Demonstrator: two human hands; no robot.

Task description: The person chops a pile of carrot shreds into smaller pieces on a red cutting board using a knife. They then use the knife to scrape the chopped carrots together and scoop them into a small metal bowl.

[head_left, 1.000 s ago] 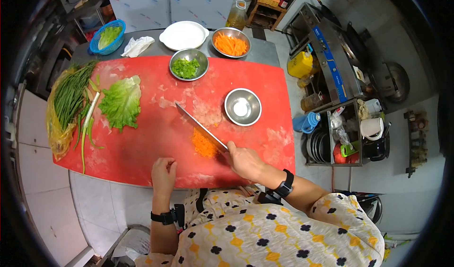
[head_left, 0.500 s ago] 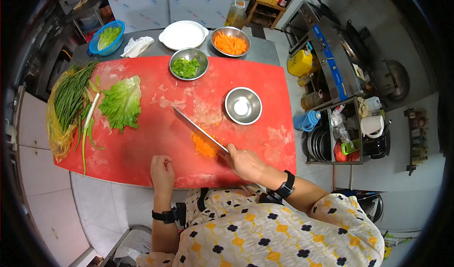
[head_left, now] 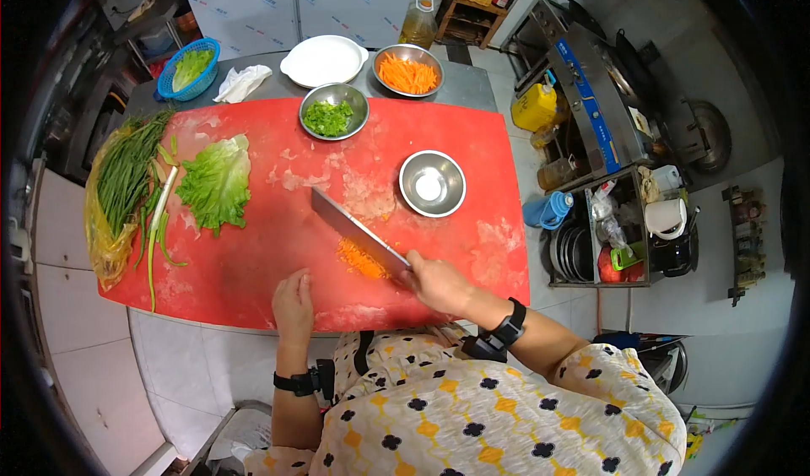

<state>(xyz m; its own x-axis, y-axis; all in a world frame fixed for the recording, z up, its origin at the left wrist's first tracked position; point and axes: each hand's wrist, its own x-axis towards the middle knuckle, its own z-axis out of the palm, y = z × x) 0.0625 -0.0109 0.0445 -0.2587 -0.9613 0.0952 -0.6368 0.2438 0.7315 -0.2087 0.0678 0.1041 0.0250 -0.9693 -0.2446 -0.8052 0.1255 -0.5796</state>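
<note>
My right hand is closed round the handle of a kitchen cleaver. The blade slants up and left over a small heap of finely chopped carrot on the red cutting board. Part of the heap is hidden under the blade. My left hand rests at the board's front edge, left of the carrot, holding nothing, its fingers loosely extended. Beyond the cleaver stands a steel bowl with nothing in it. A second steel bowl holds chopped greens.
On the board's left lie a lettuce leaf, a spring onion and a yellow bag of green stalks. Behind stand a white dish, a bowl of carrot strips, a white cloth and a blue basket.
The cleaver has tilted, so more of its blade face shows over the chopped carrot. My left hand has shifted slightly right and its fingers have loosened from a curl.
</note>
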